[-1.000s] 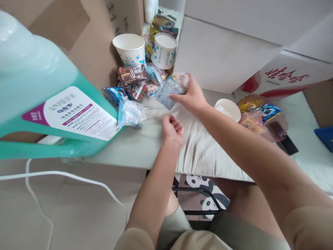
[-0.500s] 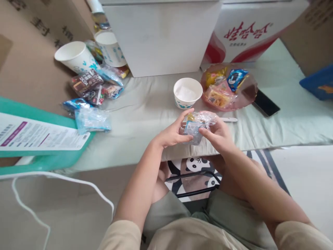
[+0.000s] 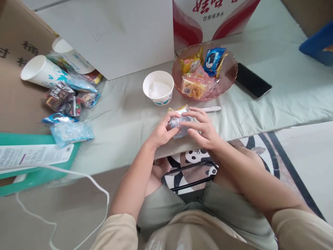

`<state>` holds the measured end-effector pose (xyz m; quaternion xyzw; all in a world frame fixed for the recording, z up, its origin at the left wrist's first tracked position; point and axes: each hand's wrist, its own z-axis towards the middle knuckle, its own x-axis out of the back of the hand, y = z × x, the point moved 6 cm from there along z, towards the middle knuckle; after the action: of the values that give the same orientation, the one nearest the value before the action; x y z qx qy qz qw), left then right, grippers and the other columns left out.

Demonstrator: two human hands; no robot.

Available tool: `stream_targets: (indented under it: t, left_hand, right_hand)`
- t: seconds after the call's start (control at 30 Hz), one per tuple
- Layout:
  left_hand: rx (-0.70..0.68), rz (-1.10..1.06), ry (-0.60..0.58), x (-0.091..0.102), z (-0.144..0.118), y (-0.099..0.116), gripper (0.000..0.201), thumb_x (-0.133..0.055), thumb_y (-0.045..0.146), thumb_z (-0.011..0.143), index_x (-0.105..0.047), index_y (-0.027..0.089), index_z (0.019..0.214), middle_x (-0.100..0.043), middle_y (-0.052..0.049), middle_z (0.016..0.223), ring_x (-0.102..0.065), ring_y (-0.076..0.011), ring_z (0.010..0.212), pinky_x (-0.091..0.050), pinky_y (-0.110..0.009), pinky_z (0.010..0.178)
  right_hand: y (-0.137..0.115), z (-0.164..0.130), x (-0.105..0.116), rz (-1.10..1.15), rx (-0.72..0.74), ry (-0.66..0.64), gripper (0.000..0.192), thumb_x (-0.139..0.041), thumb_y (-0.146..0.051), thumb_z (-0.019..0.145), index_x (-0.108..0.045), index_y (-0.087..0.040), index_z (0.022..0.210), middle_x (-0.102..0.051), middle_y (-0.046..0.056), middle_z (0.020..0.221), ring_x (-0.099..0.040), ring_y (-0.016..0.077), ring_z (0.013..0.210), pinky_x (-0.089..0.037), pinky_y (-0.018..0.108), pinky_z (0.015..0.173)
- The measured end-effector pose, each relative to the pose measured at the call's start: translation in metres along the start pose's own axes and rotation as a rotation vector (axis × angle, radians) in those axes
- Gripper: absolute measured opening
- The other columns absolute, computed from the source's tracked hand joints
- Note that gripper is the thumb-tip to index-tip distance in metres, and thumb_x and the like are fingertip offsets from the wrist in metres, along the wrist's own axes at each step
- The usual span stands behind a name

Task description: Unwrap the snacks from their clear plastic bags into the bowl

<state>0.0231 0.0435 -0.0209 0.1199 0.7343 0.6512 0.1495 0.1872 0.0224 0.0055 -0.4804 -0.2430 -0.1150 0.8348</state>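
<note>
Close to the front edge of the cloth-covered surface, my left hand (image 3: 162, 133) grips a snack packet (image 3: 179, 121) in clear, crinkled plastic, thumb on the near side and fingers on the far side. Yellow shows at the packet's top; its contents are hard to make out. My right hand (image 3: 203, 126) lies over the packet's right side, fingers spread and fingertips touching the plastic, thumb apart. Just beyond is a white paper bowl (image 3: 166, 95) with something whitish, perhaps clear plastic, inside. A white stick-like handle (image 3: 212, 109) pokes out past my right fingers.
A pink dish (image 3: 229, 81) of wrapped snacks stands behind, beside a dark phone (image 3: 253, 80). To the left lie several snack packets (image 3: 59, 97) and tipped paper cups (image 3: 39, 71). A white box (image 3: 117, 38) borders the back; a green container (image 3: 47, 180) sits front left.
The view has shifted, so the things on the surface appear further left. My right fingers have spread from their grip around the packet and now rest across its top; my left hand keeps hold.
</note>
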Motion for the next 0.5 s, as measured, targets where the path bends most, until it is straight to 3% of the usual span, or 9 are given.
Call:
stream_targets:
  t: [0.13,0.2,0.33,0.5]
  left_hand:
    - [0.062,-0.025,0.08,0.018,-0.002,-0.011,0.038,-0.07,0.062,0.08,-0.067,0.027,0.093,-0.054,0.001,0.076,-0.042,-0.011,0.058,-0.036,-0.025,0.054]
    - [0.058,-0.043,0.114,0.023,-0.002,-0.015,0.041,-0.065,0.067,0.083,-0.067,0.027,0.089,-0.048,0.002,0.071,-0.038,-0.0111,0.055,-0.031,-0.026,0.051]
    - [-0.033,0.016,0.15,0.027,-0.001,-0.012,0.031,-0.07,0.055,0.085,-0.063,0.025,0.085,-0.049,0.002,0.075,-0.037,-0.0097,0.057,-0.032,-0.025,0.053]
    - [-0.122,0.158,0.17,0.032,-0.003,-0.015,0.021,-0.066,0.033,0.086,-0.059,0.029,0.105,-0.05,0.002,0.082,-0.038,-0.0082,0.057,-0.034,-0.022,0.054]
  right_hand:
    - [0.026,-0.009,0.024,-0.229,-0.231,0.058,0.026,-0.054,-0.029,0.091,-0.076,-0.027,0.105,-0.073,0.01,0.114,-0.065,0.0312,0.112,-0.047,0.054,0.105]
    - [0.038,-0.014,0.031,-0.378,-0.298,0.058,0.032,-0.055,-0.026,0.09,-0.072,-0.023,0.116,-0.072,0.013,0.119,-0.063,0.0337,0.117,-0.045,0.055,0.106]
    - [0.049,-0.02,0.031,-0.583,-0.327,0.007,0.039,-0.053,-0.026,0.091,-0.066,-0.018,0.127,-0.067,0.015,0.133,-0.053,0.0368,0.133,-0.038,0.057,0.112]
    - [0.048,-0.025,0.036,-0.604,-0.426,-0.003,0.026,-0.054,-0.03,0.088,-0.069,-0.02,0.106,-0.072,0.014,0.1,-0.064,0.0336,0.102,-0.047,0.05,0.092]
